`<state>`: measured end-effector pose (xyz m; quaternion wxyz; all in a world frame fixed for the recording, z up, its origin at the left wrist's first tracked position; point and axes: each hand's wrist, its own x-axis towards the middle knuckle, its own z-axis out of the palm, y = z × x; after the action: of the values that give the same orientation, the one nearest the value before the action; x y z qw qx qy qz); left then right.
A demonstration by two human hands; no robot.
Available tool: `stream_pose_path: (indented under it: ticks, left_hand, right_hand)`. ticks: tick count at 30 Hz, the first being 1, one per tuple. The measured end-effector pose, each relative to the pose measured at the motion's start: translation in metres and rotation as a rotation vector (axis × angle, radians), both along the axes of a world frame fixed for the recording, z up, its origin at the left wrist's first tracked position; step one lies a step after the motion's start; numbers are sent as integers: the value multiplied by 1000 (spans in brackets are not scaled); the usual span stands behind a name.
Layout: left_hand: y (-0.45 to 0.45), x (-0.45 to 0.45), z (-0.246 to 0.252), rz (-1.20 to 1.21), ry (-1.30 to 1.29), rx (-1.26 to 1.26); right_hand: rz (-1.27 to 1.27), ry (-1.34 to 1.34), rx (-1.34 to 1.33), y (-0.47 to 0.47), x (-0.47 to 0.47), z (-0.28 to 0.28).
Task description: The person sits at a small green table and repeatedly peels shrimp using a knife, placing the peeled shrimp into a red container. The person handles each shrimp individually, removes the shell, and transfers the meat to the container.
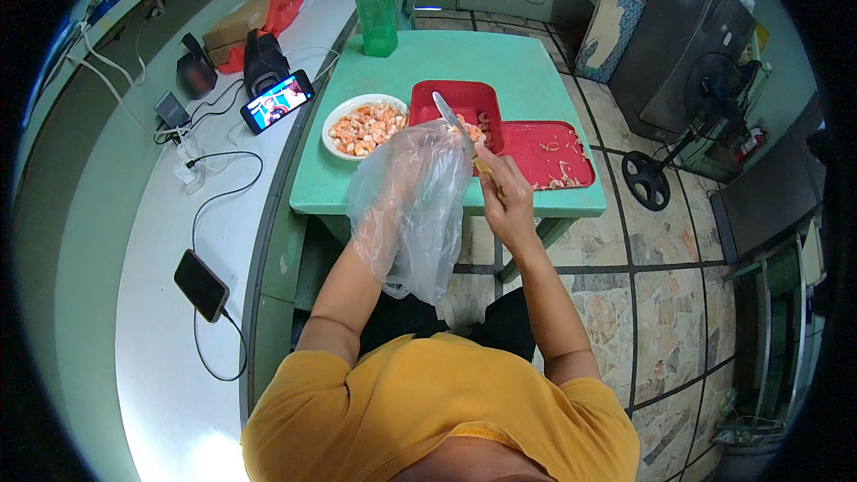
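Observation:
My left hand (408, 164) is inside a clear plastic bag (428, 214) that hangs loosely down past the wrist. Its fingers reach the near side of a deep red plastic container (455, 88), where orange-and-white shrimp (474, 130) show; the bag hides whether they grip one. In my right hand (507, 197) is a knife (444, 109) with a yellow handle, its blade pointing up and left across the container. To the left, a white bowl (330, 140) holds many shrimp pieces (368, 127). A flat red tray (525, 137) on the right carries pale scraps (562, 177).
A green plastic bottle (377, 20) stands at the far left of the green table (462, 53). Along the left, a white counter (167, 234) bears a lit phone (277, 102), a dark phone (201, 286) and cables. A fan (713, 90) stands on the right.

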<state>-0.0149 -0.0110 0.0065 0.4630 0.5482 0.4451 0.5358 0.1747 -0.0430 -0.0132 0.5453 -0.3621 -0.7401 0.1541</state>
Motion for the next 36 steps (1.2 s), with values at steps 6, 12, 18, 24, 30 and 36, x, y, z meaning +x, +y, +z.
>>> stream_pose_path:
  ticks: [6,12,18,24,30,36]
  left_hand:
    - [9,-12,-6,211,925,669]
    - [16,-27,-10,209,846,500]
    - [10,-18,-13,-46,25,32]
    - [16,-14,-8,-29,-142,-3]
    - [23,8,-13,-74,-265,-69]
    - [16,31,0,-122,-620,-27]
  right_hand:
    - [-14,-78,-19,-4,5,0]
    - [38,-77,-81,-11,7,2]
    - [62,-16,-43,-3,4,-1]
    - [69,-2,-79,-1,5,-2]
    - [79,43,-86,14,-1,-6]
    - [217,287,-440,22,-7,-2]
